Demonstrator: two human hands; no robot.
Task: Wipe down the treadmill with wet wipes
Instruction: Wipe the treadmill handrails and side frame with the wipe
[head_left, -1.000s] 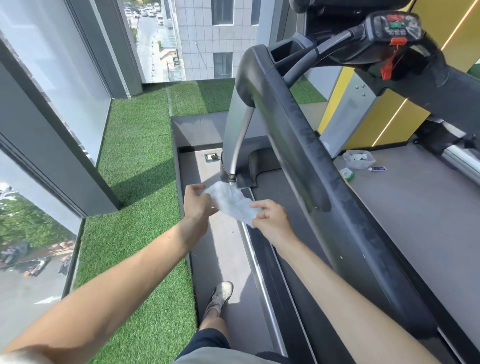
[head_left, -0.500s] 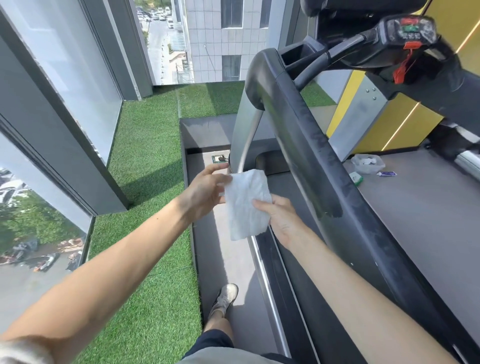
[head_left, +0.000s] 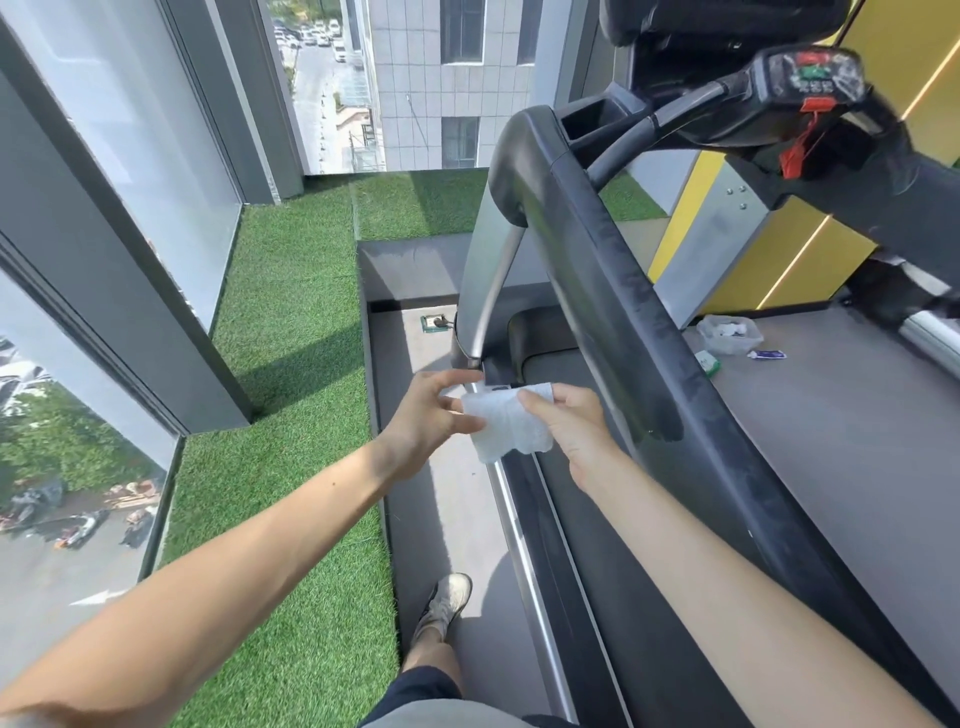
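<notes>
Nearest to me, a pale shoe (head_left: 449, 597) stands on the grey floor (head_left: 447, 519) between the green grass (head_left: 291, 364) and the treadmill (head_left: 597, 571). The treadmill's silver side rail (head_left: 524, 545) runs away just to the shoe's right.

Both my forearms reach forward over that rail. My left hand (head_left: 431, 421) has its grip clamped on the left edge of the wet wipe (head_left: 511, 421), thumb below and fingers curled above. My right hand (head_left: 571, 426) pinches the wipe's upper right part, with the thumb lying on its front. The wipe is white and partly spread. It hangs in the air between the two hands, above the side rail and beside the dark handrail (head_left: 623, 312), without touching either.

Just beyond the hands, the silver upright (head_left: 483, 291) rises from the treadmill's base to the handrail's curved front end.

Farther right, on the floor past the handrail, lie a crumpled clear plastic bag (head_left: 727, 335), a small tube (head_left: 768, 355) and a green-and-white packet (head_left: 707, 362), all close together.

Above them sits the console (head_left: 815, 78) with red and green buttons, and a red clip (head_left: 795, 150) hangs beneath it. Farthest off, the windows (head_left: 130, 130) show a street and buildings well below.
</notes>
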